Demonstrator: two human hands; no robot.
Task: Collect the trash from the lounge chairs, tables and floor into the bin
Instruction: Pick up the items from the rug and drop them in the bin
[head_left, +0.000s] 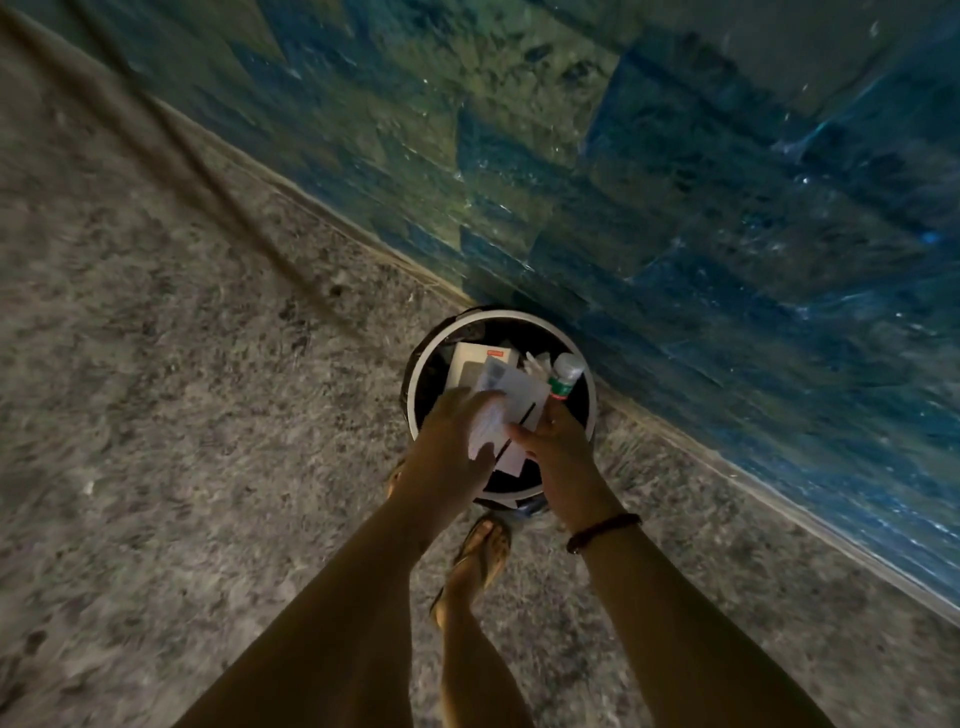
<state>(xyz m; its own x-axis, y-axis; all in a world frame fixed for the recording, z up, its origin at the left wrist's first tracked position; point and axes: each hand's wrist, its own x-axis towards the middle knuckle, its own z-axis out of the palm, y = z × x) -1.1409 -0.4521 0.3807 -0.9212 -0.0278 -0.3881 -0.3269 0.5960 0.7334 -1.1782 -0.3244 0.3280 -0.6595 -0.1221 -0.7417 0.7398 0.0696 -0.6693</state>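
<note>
A round bin (415, 384) with a white rim and dark inside stands on the floor against the wall. In it lie a white box (475, 366) and a plastic bottle (565, 375) with a green label. Both hands are over the bin's near side. My left hand (449, 441) grips white papers (511, 400), and my right hand (556, 452) holds the same papers from the right. The papers hang just above the bin's opening. The bin's near rim is hidden by my hands.
A blue tiled wall (675, 208) runs diagonally behind the bin. The floor (182, 415) is grey speckled stone. My foot in a sandal (480, 551) stands just in front of the bin.
</note>
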